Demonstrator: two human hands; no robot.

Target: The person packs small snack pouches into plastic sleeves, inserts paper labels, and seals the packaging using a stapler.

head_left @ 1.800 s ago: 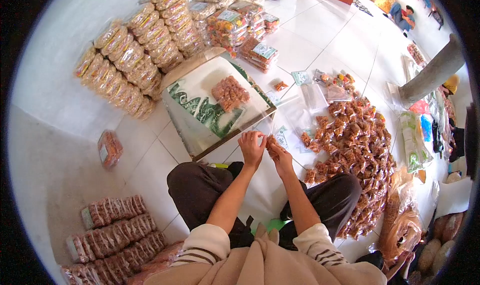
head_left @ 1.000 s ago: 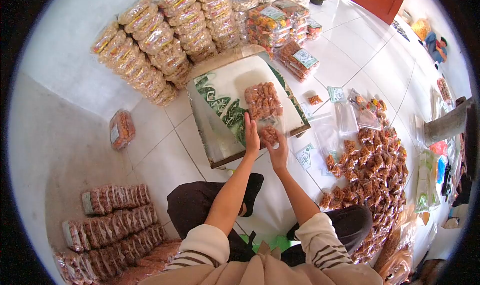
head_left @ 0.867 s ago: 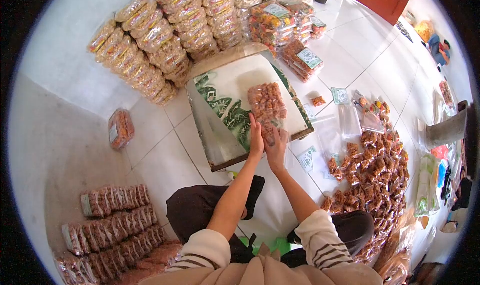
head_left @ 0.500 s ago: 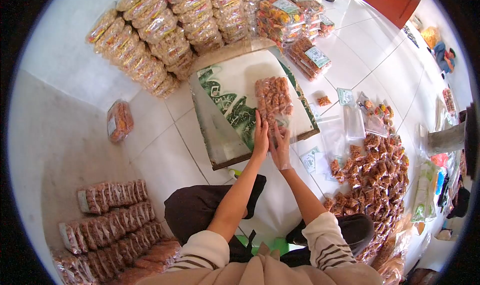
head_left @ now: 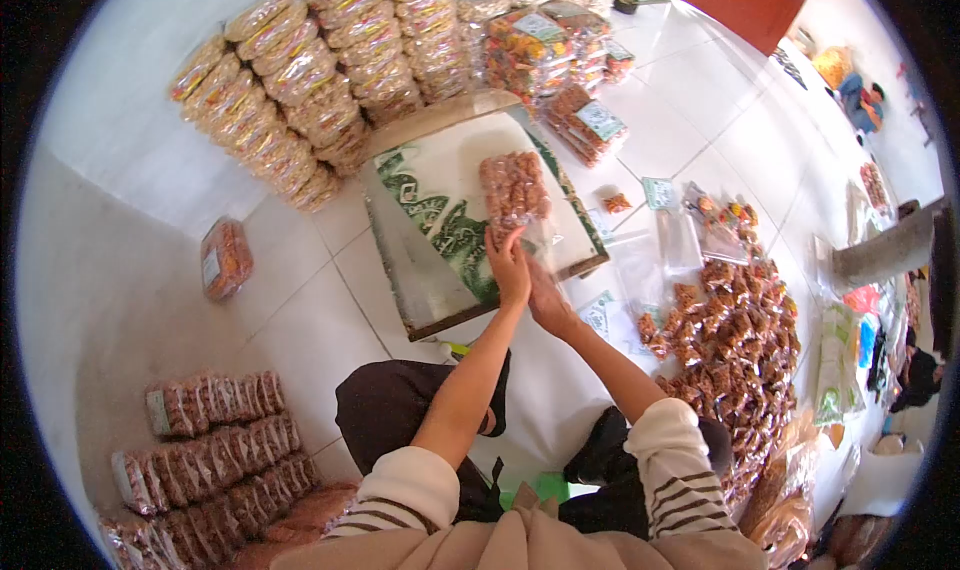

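Observation:
A clear plastic bag of brown snack pieces lies on a low board-topped stand with green print. My left hand is closed on the near end of this bag, fingers pointing away from me. Against it, at the same end, is my right hand; its fingers are blurred and partly covered, so their grip does not show. Loose clear plastic from the bag shows beside the right fingers. The filled part of the bag lies flat, beyond both hands.
Small brown packets form a heap on the right, near clear empty bags and printed labels. Packed snack bags line the lower left. Tall stacks of bags stand against the wall. One packed bag lies left.
The view has shifted, so the stand and bag appear further left. My right hand has drawn in closer to my left, and its fingers are less spread.

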